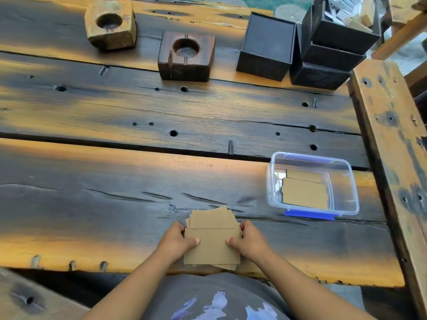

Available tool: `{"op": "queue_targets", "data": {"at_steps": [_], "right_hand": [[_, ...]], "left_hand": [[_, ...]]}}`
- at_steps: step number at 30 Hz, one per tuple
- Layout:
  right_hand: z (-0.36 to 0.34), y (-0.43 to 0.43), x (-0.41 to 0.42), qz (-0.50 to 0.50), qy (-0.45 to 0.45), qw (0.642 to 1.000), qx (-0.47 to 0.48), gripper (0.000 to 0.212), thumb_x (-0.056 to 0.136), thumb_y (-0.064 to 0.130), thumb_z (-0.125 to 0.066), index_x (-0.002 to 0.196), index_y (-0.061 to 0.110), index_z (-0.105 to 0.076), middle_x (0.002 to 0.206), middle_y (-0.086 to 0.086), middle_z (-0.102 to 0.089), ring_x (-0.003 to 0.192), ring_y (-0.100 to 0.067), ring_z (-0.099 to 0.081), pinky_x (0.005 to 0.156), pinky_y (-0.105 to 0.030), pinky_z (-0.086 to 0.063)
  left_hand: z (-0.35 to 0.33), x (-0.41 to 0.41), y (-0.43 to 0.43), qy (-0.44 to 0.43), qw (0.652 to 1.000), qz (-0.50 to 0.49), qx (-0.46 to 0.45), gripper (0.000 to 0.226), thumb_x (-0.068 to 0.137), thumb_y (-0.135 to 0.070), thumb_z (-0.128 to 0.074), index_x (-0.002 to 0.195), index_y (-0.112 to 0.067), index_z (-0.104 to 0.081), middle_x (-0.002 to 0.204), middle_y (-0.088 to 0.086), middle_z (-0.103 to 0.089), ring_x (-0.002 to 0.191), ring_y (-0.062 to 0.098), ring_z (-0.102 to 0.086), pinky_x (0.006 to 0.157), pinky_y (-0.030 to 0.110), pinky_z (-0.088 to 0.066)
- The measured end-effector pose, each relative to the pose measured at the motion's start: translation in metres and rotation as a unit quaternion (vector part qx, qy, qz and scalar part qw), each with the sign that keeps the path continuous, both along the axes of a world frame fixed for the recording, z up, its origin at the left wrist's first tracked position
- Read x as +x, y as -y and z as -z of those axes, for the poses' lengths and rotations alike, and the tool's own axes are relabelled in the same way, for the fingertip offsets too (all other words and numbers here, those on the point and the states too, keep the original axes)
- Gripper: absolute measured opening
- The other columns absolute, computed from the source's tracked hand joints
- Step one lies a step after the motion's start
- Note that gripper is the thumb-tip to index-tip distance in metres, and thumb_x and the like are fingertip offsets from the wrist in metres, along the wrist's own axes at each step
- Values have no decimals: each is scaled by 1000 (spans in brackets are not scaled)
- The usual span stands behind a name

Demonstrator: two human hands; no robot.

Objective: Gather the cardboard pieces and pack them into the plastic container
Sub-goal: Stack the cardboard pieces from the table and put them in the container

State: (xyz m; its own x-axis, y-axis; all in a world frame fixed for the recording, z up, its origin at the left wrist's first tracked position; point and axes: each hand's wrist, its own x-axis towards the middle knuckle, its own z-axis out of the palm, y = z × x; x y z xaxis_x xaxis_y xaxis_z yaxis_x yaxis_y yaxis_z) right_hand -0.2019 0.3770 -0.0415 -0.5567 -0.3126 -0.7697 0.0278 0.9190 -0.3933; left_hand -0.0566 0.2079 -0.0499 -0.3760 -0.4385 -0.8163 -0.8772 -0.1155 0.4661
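A loose stack of brown cardboard pieces (212, 239) lies near the table's front edge, its sheets fanned and uneven. My left hand (176, 240) grips the stack's left side, thumb on top. On the opposite side my right hand (248, 241) holds it the same way. To the right stands a clear plastic container (351, 181) with a blue clip on its near rim. More cardboard pieces (305, 192) lie flat on its floor.
Two wooden blocks (111, 21) (186, 55) with round hollows sit at the back of the dark plank table (115, 181). Black boxes (265, 47) (332, 42) are stacked at the back right. A raised wooden beam (388, 135) borders the right side.
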Motion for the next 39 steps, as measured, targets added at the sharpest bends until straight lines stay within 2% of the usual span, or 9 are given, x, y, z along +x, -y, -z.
{"op": "queue_targets", "data": {"at_steps": [4, 9, 14, 18, 22, 25, 30, 35, 39], "right_hand": [[1, -2, 5, 53, 23, 998, 3, 64, 74, 36, -78, 125, 15, -47, 122, -3, -59, 106, -19, -58, 91, -40, -52], [1, 5, 9, 126, 39, 991, 2, 61, 73, 33, -81, 121, 13, -48, 122, -8, -60, 108, -23, -60, 92, -37, -51], [-9, 0, -3, 168, 49, 983, -55, 46, 72, 34, -83, 101, 18, -51, 107, -2, -64, 91, -14, -64, 80, -33, -54], [-28, -9, -35, 142, 62, 979, -134, 45, 72, 41, -83, 98, 23, -52, 99, 8, -64, 91, -8, -64, 83, -32, -55], [-54, -26, -77, 116, 98, 967, -206, 42, 74, 39, -83, 101, 25, -53, 102, 7, -66, 84, 2, -67, 72, -19, -54], [-71, -51, -121, 106, 99, 963, -227, 51, 73, 41, -83, 109, 16, -57, 110, -4, -69, 98, -16, -70, 89, -40, -58], [-91, -98, -189, 107, 80, 955, -263, 49, 76, 34, -82, 113, 12, -58, 108, -7, -70, 91, -16, -73, 71, -32, -61], [-98, -139, -242, 97, 40, 963, -247, 46, 75, 38, -83, 109, 17, -60, 106, -3, -69, 91, -14, -70, 73, -32, -59], [-92, -159, -270, 104, 30, 968, -228, 44, 75, 39, -82, 105, 16, -59, 99, -4, -68, 82, -11, -69, 63, -26, -55]], "left_hand": [[4, 0, 1, -3, 999, -14, 34, 57, 73, -26, -83, 117, -11, -51, 111, 10, -69, 103, 25, -66, 92, 43, -55], [8, -8, -1, -14, 997, -29, 66, 36, 76, -19, -82, 98, -10, -55, 105, 14, -71, 93, 26, -70, 79, 42, -59], [-6, -22, 3, -35, 996, -37, 77, 48, 74, -20, -85, 107, -5, -54, 101, 12, -69, 83, 21, -67, 64, 29, -51], [-42, -43, 12, -89, 991, -53, 86, 70, 57, -31, -86, 109, 1, -54, 104, 19, -68, 87, 29, -68, 76, 40, -49], [-86, -75, 4, -122, 989, -62, 55, 81, 53, -38, -87, 117, -2, -53, 118, 23, -64, 111, 39, -65, 94, 53, -51], [-108, -112, -23, -155, 986, -55, 39, 69, 56, -36, -92, 109, -8, -57, 110, 17, -68, 94, 26, -71, 78, 42, -56], [-123, -175, -73, -196, 978, -61, 21, 62, 68, -27, -89, 114, -2, -56, 101, 13, -70, 86, 22, -72, 70, 35, -58], [-114, -228, -107, -204, 979, -20, -1, 48, 74, -27, -85, 101, -6, -53, 77, -2, -54, 48, -5, -56, 43, 14, -42], [-102, -261, -127, -188, 982, 2, -11, 51, 73, -35, -85, 103, -8, -54, 82, -4, -55, 69, 7, -59, 56, 21, -46]]}}
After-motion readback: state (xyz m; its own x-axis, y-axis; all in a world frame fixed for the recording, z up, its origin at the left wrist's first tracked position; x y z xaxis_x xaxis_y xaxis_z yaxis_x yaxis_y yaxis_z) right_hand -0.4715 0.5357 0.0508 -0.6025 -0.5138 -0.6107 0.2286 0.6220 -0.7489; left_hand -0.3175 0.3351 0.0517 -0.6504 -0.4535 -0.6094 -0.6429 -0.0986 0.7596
